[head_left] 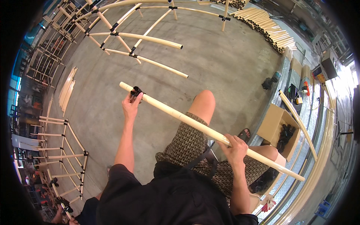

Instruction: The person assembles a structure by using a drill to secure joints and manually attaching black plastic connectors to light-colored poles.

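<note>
A long cream-coloured pipe [187,120] lies slantwise across my lap, its far end to the left and its near end to the right. Close to its left end sits a black pipe joint [137,91]. My left hand [131,106] is closed on that joint, thumb and fingers pressed to it from below. Farther along the pipe, over my thigh, my right hand [234,149] wraps round it from above. Whether the joint fully encircles the pipe cannot be made out.
Pipe frames with black joints stand ahead [131,52] and at left [82,154]. At right are an open cardboard box [275,122] of black joints, a curved pipe [298,123], a cordless drill [270,80] and a pipe stack [264,28]. Another person's hands show at lower left.
</note>
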Tool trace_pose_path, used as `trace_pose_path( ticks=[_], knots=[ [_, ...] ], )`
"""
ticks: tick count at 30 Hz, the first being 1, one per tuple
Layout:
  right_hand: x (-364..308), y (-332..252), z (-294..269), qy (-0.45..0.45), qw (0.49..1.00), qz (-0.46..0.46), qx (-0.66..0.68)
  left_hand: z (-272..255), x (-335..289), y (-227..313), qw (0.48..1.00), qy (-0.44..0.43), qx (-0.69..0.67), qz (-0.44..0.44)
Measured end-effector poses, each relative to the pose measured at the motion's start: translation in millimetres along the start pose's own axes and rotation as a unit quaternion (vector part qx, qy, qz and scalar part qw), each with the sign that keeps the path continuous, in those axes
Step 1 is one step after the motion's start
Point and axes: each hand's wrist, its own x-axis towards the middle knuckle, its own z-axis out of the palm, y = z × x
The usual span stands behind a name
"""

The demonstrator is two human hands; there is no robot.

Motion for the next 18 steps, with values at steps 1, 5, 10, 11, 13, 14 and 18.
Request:
trace_pose_path(
  ticks=[1,5,10,11,13,14,18],
  knots=[
    [-2.4,-0.5,2.6,0.011,1.000,0.000,-0.005,0.8,-1.2,1.5,1.000,-0.004,0.001,-0.001],
    [-9.0,-8.7,8.4,0.031,0.999,0.008,-0.027,10.5,-9.7,22.1,0.997,-0.043,0.063,-0.031],
    [-8.2,-21.1,-5.7,-0.011,0.999,-0.001,-0.045,19.5,-21.0,41.8,0.986,-0.060,0.151,-0.026],
    [-9.0,-18.7,-6.6,-0.015,0.999,-0.008,-0.045,20.6,-21.9,43.6,0.984,-0.062,0.163,-0.020],
    [-10.9,-13.6,-6.8,-0.022,0.999,-0.012,-0.036,23.1,-24.6,53.2,0.985,-0.063,0.157,-0.040],
    [-11.6,-11.2,-5.5,-0.023,0.999,-0.009,-0.025,24.4,-25.5,57.4,0.985,-0.064,0.154,-0.049],
    [-6.1,-9.0,-8.4,-0.087,0.996,0.017,-0.010,30.7,-33.5,57.4,0.991,-0.053,0.109,-0.052]
  ],
)
